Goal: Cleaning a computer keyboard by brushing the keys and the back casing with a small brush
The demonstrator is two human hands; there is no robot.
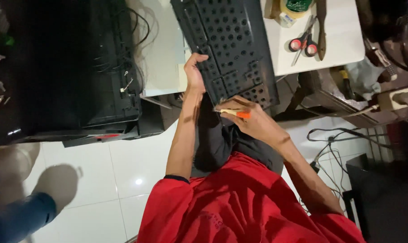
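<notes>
Person in red shirt seated, viewed from above; left hand (194, 72) gripped the left edge of a black perforated panel (228, 45), fingers curled over its rim, thumb side against the underside; the panel looked like a keyboard's inner plate full of small round holes, tilted, far end resting on the white table (338, 40), near end propped over the person's lap; right hand (253, 119) was closed around an orange-handled tool (234, 112), likely a small screwdriver, tip end pale and pointing left toward the panel's near corner, touching or just at its lower edge, could not tell which; both forearms bare, elbows tucked near the body; dark trousers under the panel.

On the table beyond the panel: red-handled scissors (304, 43) lying flat, a roll of tape (294, 9) at the top edge, a brown strip beside the scissors; left of the table a large black device (69, 67) with loose wires (132, 45) hanging off its side; cables (329, 139) trailed across the white tile floor (123, 166) at right, near a dark box; another person's blue-trousered leg (19, 216) at lower left corner, well apart from the hands.
</notes>
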